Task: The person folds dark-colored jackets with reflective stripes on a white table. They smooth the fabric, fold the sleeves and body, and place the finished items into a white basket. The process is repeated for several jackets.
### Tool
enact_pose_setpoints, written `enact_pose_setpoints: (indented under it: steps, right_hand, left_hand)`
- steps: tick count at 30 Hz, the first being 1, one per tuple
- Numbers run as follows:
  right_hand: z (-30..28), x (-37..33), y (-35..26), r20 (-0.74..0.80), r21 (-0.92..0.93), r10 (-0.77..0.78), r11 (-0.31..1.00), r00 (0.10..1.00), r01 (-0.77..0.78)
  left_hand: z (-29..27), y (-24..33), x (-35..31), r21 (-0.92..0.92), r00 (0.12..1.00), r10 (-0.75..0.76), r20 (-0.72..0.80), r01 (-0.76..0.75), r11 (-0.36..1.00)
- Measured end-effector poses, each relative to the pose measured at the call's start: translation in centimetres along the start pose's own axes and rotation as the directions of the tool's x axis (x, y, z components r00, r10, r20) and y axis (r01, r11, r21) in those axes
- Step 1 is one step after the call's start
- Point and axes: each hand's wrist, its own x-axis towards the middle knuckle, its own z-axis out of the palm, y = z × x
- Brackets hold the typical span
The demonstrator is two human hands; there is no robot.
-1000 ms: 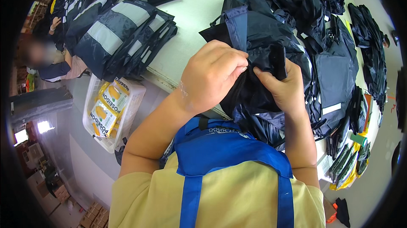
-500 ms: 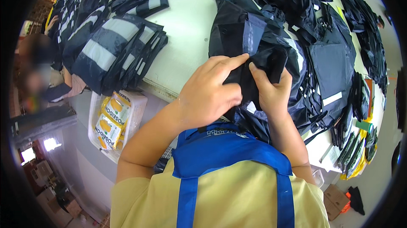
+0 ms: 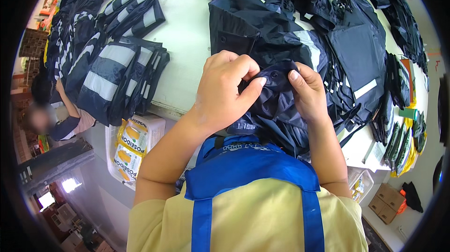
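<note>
My left hand point(image 3: 225, 88) pinches one side of a dark rainwear-like garment point(image 3: 274, 96) between thumb and fingers. On its other side my right hand point(image 3: 310, 93) is closed on the garment's edge, thumb uppermost. Stretched between them is a small flap with a round snap button point(image 3: 274, 74) facing up. The rest of the garment lies crumpled over the table's front edge and against my blue apron point(image 3: 253, 167). A flat pocket-like panel point(image 3: 234, 42) and a pale reflective strip point(image 3: 308, 48) show beyond my hands.
On the white table point(image 3: 185, 31), folded dark garments with grey bands point(image 3: 110, 71) are stacked at left. More dark garments point(image 3: 358, 52) lie at right. A clear bin point(image 3: 111, 151) of yellow packets hangs near the left edge. Another person point(image 3: 63, 116) is at far left; cartons point(image 3: 386, 200) stand lower right.
Both hands have shifted grip on the garment and moved further apart. The flap now lies spread between them with its snap button showing. The whole view has turned slightly.
</note>
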Motion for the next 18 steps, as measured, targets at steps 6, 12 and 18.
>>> enact_pose_setpoints:
  steps: [6,12,18]
  right_hand:
    - [0.3,-0.5,0.0,-0.019,0.063,0.049,0.997,0.999,-0.047]
    - [-1.6,-1.1,0.0,-0.054,-0.267,-0.162,0.953,0.985,0.142]
    - [-24.7,-8.1,2.6,-0.780,-0.620,-0.559,0.753,0.281,-0.222]
  left_hand:
    - [0.6,0.4,0.8,-0.067,0.998,-0.059,0.027,0.061,0.996]
    - [2.5,0.7,1.4,-0.296,0.976,-0.218,0.028,0.216,0.930]
    - [2.0,0.6,1.1,-0.117,0.996,-0.069,-0.051,0.063,0.991]
